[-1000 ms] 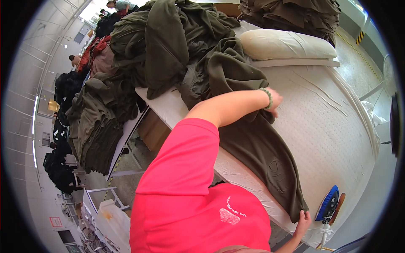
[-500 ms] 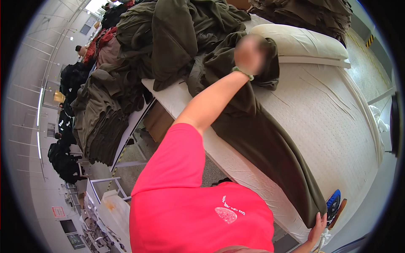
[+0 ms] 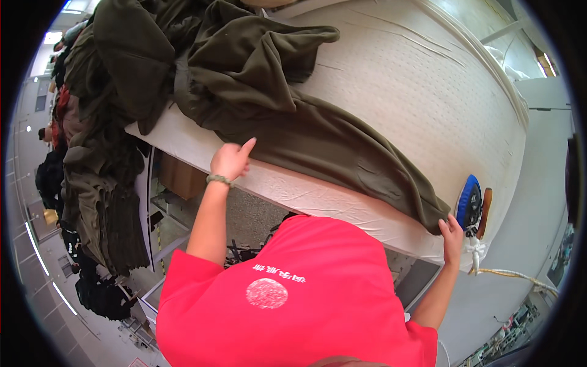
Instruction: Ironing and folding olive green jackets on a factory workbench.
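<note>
White and padded, the big worktop (image 3: 428, 98) fills most of the view. It curves away toward the top right.

On the left a big heap of dark green clothes (image 3: 104, 122) hangs down over the side of a rack.

One long green cloth (image 3: 318, 144) lies flat along the near edge of the worktop. Its far end is bunched up in a lump at the top left. Its near end runs thin toward the right.

An iron (image 3: 472, 205) with a blue body stands on its end at the right edge, just beside the thin end of the cloth.

The left hand (image 3: 231, 160) rests at the near edge of the cloth. Its fingers are curled, with one finger pointing up onto the cloth. A bead band sits on the wrist.

The right hand (image 3: 452, 231) pinches the thin end of the cloth at the worktop's edge, fingers pressed together on it.

It looks like the cloth is being pulled straight and laid flat. The next move likely calls for both hands to tug it smooth, with no folds left, and to keep clear of the iron.
</note>
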Demonstrator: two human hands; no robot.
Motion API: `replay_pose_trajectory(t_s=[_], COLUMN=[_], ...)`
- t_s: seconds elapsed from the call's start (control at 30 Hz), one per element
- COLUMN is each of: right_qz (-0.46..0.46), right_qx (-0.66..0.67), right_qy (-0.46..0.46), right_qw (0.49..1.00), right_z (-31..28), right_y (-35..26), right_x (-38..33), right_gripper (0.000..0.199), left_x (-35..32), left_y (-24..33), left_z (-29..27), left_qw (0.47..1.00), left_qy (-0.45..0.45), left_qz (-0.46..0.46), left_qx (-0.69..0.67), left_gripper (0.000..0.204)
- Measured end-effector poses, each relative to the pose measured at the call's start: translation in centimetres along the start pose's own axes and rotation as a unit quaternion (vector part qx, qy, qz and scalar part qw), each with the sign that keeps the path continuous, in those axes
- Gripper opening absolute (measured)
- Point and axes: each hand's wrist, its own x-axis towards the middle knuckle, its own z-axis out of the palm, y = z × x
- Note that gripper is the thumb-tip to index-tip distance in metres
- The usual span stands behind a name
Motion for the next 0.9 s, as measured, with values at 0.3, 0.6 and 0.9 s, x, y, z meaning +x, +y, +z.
replay_pose_trajectory(t_s=[0.3, 0.6, 0.9], right_qz=[-0.107, -0.175, -0.193], right_qx=[-0.100, -0.006, 0.111], right_qy=[-0.181, -0.049, -0.105], right_qw=[0.973, 0.983, 0.969], right_z=[2.4, -3.3, -2.4], right_y=[-8.3, -5.1, -13.4], right_x=[1.7, -0.3, -5.7], right_gripper=[0.054, 0.063, 0.060], left_x=[3.0, -0.7, 2.5], left_y=[-4.3, -3.6, -1.4], left_z=[3.5, 3.1, 1.4], left_qw=[0.924, 0.990, 0.997], left_qy=[0.021, 0.128, 0.070], left_qz=[-0.062, -0.005, -0.017], left_qx=[-0.376, -0.055, 0.022], left_gripper=[0.050, 0.047, 0.041])
